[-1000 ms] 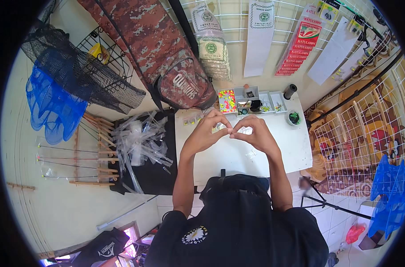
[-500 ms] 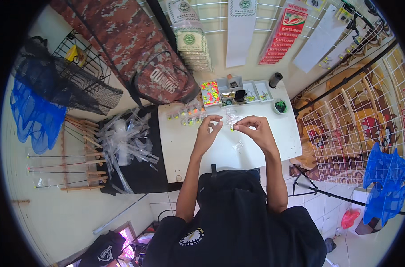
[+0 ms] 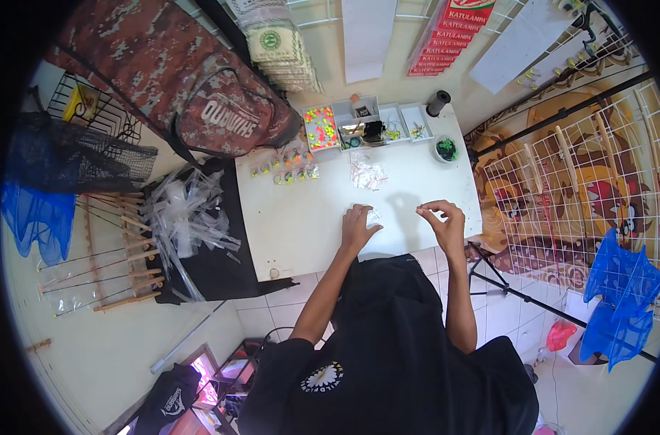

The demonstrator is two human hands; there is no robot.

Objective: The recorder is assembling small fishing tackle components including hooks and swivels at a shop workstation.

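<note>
- Upper garment: black shirt (image 3: 417, 362), plain matte fabric with loose folds, lower centre of the frame.
- Left sleeve (image 3: 276, 370) and right sleeve (image 3: 505, 370): black, short, wide-cut.
- Marking: round white flower emblem (image 3: 322, 378), left of lower centre, edged with small lettering with yellow accents.
- Forearms (image 3: 330, 290): bare, slender.
- Left hand (image 3: 357, 228), right hand (image 3: 446, 222): bare.

This looks like a fishing-tackle shop or workshop: red packets (image 3: 449, 43) hang behind a white counter (image 3: 294, 225) bearing small bright pieces (image 3: 320, 130), with a camouflage bag (image 3: 174, 80) and blue netting (image 3: 623, 279) around.
</note>
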